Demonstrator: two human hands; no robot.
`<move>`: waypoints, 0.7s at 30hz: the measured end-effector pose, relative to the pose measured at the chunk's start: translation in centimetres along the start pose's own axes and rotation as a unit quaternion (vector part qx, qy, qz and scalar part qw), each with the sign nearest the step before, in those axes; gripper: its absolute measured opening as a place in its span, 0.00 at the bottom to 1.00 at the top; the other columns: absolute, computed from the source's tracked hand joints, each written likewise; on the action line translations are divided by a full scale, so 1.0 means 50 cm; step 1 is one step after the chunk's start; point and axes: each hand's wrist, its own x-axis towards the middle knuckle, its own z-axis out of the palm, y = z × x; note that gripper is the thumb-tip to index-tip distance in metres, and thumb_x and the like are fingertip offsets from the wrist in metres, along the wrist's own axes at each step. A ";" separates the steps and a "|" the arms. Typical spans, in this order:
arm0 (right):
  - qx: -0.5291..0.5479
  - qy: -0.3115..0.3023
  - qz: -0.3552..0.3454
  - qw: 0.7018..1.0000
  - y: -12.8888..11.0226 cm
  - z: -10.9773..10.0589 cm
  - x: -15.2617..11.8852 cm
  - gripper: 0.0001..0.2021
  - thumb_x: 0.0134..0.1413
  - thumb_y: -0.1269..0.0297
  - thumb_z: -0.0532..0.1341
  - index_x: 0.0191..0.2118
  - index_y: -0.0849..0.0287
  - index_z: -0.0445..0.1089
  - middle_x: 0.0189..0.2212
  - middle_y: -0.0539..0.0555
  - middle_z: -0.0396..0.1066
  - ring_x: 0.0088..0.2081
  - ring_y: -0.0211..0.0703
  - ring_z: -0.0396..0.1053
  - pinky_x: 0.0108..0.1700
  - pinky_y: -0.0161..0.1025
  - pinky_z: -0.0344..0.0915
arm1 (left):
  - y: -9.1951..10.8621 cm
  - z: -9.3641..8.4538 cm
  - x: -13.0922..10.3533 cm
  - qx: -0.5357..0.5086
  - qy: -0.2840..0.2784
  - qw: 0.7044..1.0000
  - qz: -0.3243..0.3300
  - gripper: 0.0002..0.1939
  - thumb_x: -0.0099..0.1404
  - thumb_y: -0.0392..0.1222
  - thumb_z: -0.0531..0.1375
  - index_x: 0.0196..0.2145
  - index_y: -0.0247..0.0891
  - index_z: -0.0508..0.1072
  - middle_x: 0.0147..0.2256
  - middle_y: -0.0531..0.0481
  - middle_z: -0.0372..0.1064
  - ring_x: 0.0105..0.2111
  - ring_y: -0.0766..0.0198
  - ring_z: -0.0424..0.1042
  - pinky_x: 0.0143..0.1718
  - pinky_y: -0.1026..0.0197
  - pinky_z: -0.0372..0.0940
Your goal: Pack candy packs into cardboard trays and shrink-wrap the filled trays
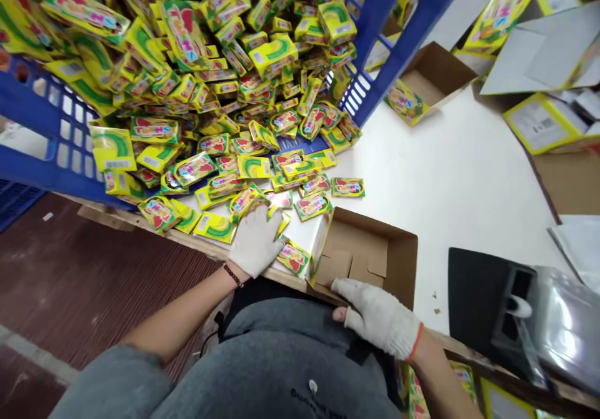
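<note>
My left hand [255,242], in a white fingerless glove, reaches over small yellow-green candy boxes at the table's front edge. Its thumb stands apart from the fingers, and the fingertips rest on a candy box [248,200]. Another candy box [294,256] lies just right of the thumb. An open cardboard box [400,262], brown inside with nothing in it, sits to the right. My right hand [375,312], gloved too, grips its near wall, fingers over the rim and thumb on the outside.
A tipped blue plastic crate [379,44] spills a large heap of candy boxes [225,94] onto the white table [407,169]. Another open carton [435,78] stands farther back. At right are flattened cartons [544,50], a black pad [473,294] and clear plastic wrap [562,325].
</note>
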 end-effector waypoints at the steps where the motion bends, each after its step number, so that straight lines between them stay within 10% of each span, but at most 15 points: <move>1: 0.007 0.018 -0.007 1.000 0.007 -0.003 -0.006 0.23 0.62 0.58 0.57 0.59 0.60 0.69 0.55 0.64 0.73 0.54 0.57 0.73 0.54 0.50 0.71 | -0.004 0.012 0.009 -0.015 -0.003 1.000 -0.003 0.29 0.62 0.50 0.62 0.58 0.37 0.67 0.52 0.35 0.65 0.50 0.43 0.69 0.49 0.46 0.67; 6: -0.007 0.250 -0.092 0.964 0.036 -0.030 -0.010 0.21 0.64 0.61 0.56 0.59 0.63 0.67 0.53 0.66 0.73 0.54 0.54 0.73 0.53 0.48 0.72 | -0.045 0.001 0.040 -0.237 0.028 0.971 -0.031 0.26 0.61 0.41 0.60 0.57 0.37 0.67 0.52 0.40 0.69 0.53 0.48 0.69 0.56 0.47 0.65; 9: -0.061 0.362 -0.159 0.916 0.002 -0.072 0.018 0.20 0.64 0.68 0.54 0.61 0.58 0.65 0.56 0.65 0.70 0.57 0.54 0.68 0.54 0.51 0.70 | -0.030 -0.064 0.041 -0.466 0.058 0.882 -0.032 0.27 0.60 0.46 0.61 0.56 0.35 0.67 0.50 0.41 0.72 0.48 0.52 0.73 0.52 0.48 0.69; 14: -0.137 0.328 -0.156 0.921 -0.089 -0.154 0.045 0.16 0.67 0.69 0.52 0.55 0.49 0.69 0.53 0.56 0.71 0.57 0.53 0.65 0.57 0.53 0.62 | 0.058 -0.146 0.031 -0.625 -0.129 0.769 0.033 0.23 0.63 0.53 0.60 0.50 0.36 0.74 0.39 0.43 0.77 0.37 0.54 0.77 0.37 0.53 0.74; 21: -0.076 0.120 0.033 0.989 0.013 -0.160 0.024 0.17 0.59 0.70 0.56 0.54 0.57 0.69 0.42 0.57 0.75 0.40 0.48 0.70 0.43 0.42 0.62 | 0.012 -0.051 0.032 -0.231 -0.017 0.956 0.179 0.20 0.63 0.47 0.59 0.50 0.36 0.74 0.52 0.39 0.71 0.54 0.47 0.69 0.58 0.44 0.63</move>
